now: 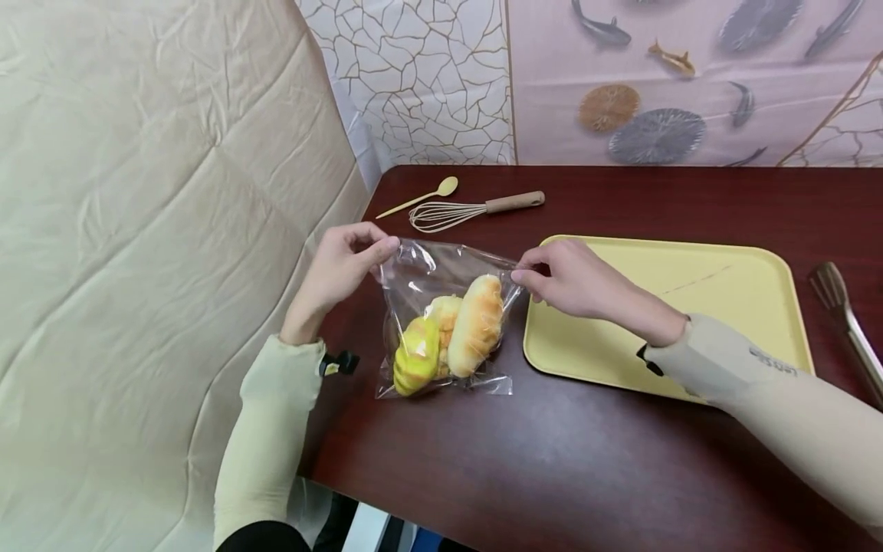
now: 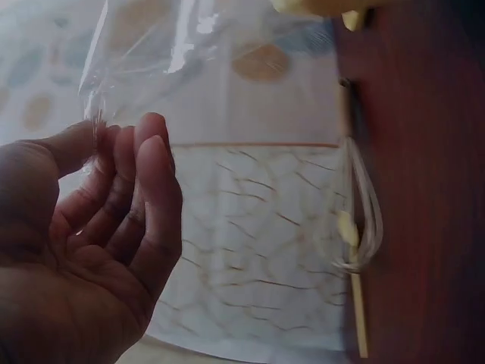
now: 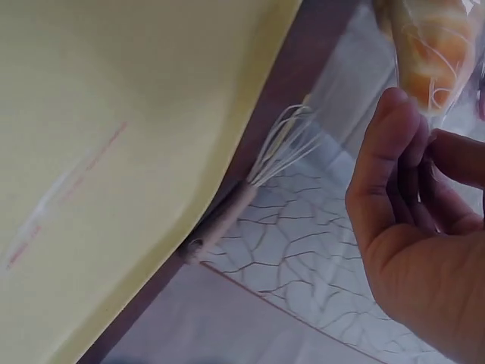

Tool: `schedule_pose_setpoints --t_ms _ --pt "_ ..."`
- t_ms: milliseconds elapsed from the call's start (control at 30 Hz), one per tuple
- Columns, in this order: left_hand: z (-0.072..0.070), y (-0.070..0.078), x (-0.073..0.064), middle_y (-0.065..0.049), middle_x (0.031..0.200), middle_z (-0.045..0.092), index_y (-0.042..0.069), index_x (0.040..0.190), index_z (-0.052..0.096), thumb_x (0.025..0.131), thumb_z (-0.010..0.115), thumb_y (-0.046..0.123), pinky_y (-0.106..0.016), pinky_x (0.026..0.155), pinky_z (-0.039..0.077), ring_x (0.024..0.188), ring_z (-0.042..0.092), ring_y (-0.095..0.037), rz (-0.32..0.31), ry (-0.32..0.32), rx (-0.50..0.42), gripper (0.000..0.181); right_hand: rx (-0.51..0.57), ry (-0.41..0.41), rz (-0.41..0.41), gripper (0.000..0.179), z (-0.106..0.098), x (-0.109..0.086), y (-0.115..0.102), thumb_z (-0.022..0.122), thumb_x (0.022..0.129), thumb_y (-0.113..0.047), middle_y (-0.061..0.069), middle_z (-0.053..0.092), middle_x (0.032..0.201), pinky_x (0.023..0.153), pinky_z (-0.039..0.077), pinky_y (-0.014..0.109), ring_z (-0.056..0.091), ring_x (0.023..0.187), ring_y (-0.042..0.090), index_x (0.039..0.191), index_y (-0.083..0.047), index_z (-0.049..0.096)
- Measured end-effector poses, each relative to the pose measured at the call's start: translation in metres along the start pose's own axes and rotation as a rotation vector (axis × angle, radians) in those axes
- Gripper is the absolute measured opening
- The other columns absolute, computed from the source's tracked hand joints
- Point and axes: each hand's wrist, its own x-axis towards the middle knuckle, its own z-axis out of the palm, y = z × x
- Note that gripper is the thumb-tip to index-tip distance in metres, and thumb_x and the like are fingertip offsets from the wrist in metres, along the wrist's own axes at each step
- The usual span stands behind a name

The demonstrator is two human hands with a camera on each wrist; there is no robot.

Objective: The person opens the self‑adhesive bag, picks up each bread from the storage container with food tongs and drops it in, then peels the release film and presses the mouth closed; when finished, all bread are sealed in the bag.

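Observation:
A clear plastic bag [image 1: 441, 264] is stretched between both hands, pinched at its two upper corners. My left hand [image 1: 348, 261] grips the left corner between thumb and fingers; the left wrist view shows the film caught at the fingertips. My right hand [image 1: 572, 280] pinches the right corner over the tray's near left part. Inside the bag are a long golden-topped bread roll [image 1: 476, 326], a yellow bun [image 1: 417, 356] and another browned bread piece [image 1: 444, 314] partly hidden between them. In the right wrist view the roll [image 3: 436, 61] shows through the film just beyond the fingertips.
A yellow tray [image 1: 724, 307] lies on the dark red table [image 1: 552, 452], right of the bag. Behind the bag are a whisk [image 1: 476, 211] and a yellow spoon [image 1: 421, 196]. Metal tongs [image 1: 845, 314] lie at the far right. A padded cream surface [image 1: 138, 268] rises on the left.

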Motion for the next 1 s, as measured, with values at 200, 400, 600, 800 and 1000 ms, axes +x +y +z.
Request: schedule_pose_setpoints --t_ms 200,400,600,800,1000 --pt "0.006 -0.031 0.037 0.01 0.073 0.068 -0.003 0.1 0.071 0.107 0.068 0.013 -0.024 0.061 0.06 0.061 0.066 -0.005 -0.075 -0.066 -0.07 0.017 -0.004 -0.008 0.09 0.023 0.002 0.024 0.014 0.067 0.106 -0.019 0.008 0.076 0.07 0.061 0.046 0.03 0.06 0.057 0.01 0.091 -0.011 0.082" --pt "0.012 -0.061 0.058 0.006 0.064 0.068 -0.006 0.102 0.067 0.11 0.063 0.013 -0.022 0.061 0.06 0.059 0.069 -0.006 -0.147 -0.134 -0.137 0.021 0.051 -0.027 0.173 0.019 0.004 0.041 0.025 0.069 0.104 -0.017 0.007 0.076 0.069 0.063 0.053 0.026 0.07 0.06 0.01 0.094 -0.006 0.081" --pt "0.018 -0.082 0.069 0.004 0.067 0.064 -0.002 0.101 0.066 0.112 0.06 0.019 -0.023 0.061 0.06 0.059 0.069 -0.007 -0.211 -0.168 -0.13 0.025 0.053 -0.104 0.234 0.027 0.006 0.056 0.031 0.062 0.107 -0.02 0.005 0.072 0.066 0.06 0.053 0.025 0.068 0.058 0.01 0.091 -0.004 0.076" --pt "0.022 -0.091 0.075 0.004 0.067 0.063 -0.004 0.101 0.064 0.114 0.055 0.018 -0.023 0.061 0.06 0.059 0.069 -0.008 -0.254 -0.206 -0.131 0.028 0.077 -0.135 0.305 0.027 0.011 0.065 0.035 0.06 0.109 -0.021 0.003 0.068 0.069 0.057 0.055 0.023 0.068 0.058 0.009 0.094 -0.002 0.073" --pt "0.021 -0.1 0.078 0.002 0.065 0.059 -0.001 0.092 0.066 0.113 0.059 0.023 -0.024 0.059 0.059 0.057 0.064 -0.01 -0.244 -0.18 -0.035 0.032 0.102 -0.144 0.338 0.028 0.015 0.073 0.039 0.059 0.111 -0.022 0.003 0.066 0.07 0.058 0.055 0.024 0.067 0.059 0.01 0.095 -0.001 0.071"
